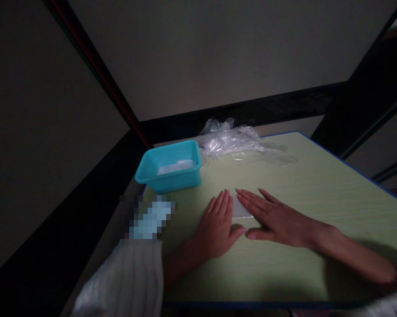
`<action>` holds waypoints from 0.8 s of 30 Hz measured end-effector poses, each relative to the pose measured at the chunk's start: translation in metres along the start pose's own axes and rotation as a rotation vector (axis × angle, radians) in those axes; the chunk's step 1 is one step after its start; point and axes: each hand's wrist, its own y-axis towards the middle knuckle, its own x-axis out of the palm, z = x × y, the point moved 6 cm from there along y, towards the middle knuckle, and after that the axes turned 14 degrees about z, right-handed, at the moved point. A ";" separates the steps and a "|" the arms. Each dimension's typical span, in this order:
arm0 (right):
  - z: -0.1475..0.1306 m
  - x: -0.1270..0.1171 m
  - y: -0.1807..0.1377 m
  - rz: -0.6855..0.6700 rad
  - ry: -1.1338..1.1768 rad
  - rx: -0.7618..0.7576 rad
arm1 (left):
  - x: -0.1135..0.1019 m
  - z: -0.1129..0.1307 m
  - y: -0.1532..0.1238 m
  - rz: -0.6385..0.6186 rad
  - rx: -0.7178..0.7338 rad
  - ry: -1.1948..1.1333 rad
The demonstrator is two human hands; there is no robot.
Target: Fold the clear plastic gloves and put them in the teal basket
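Note:
Both palms rest on a small, flat, clear plastic packet [241, 208] that lies on the pale green table. My left hand [216, 226] covers its left side, fingers stretched out and thumb pointing right. From the other side, my right hand [273, 218] lies flat across its right part, with the fingers extended. The two thumbs almost meet just below the packet's near edge. Only the middle strip of the packet shows between the hands; whether anything is inside it I cannot tell.
A turquoise plastic basket [177, 181] stands at the table's back left, with clear packets [177, 167] inside. Crumpled clear plastic [231, 143] lies along the back edge. A blurred-out light blue object [150, 220] is at the left. The table [333, 189] has a blue rim; walls stand behind.

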 end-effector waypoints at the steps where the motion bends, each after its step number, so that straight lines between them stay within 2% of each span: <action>1: 0.001 -0.002 0.001 0.002 0.011 -0.012 | -0.001 0.000 0.000 -0.002 -0.005 -0.010; 4: 0.003 -0.011 0.003 0.036 0.020 -0.056 | -0.003 -0.001 0.001 -0.003 -0.016 -0.042; 9: -0.003 -0.029 0.008 0.173 -0.043 -0.188 | -0.004 0.000 0.001 -0.001 0.006 -0.068; 17: -0.019 -0.038 0.008 0.353 -0.068 -0.348 | 0.001 0.001 -0.002 0.000 0.041 -0.033; 24: -0.024 -0.038 0.008 0.381 -0.139 -0.393 | 0.001 0.001 -0.001 -0.026 0.039 -0.028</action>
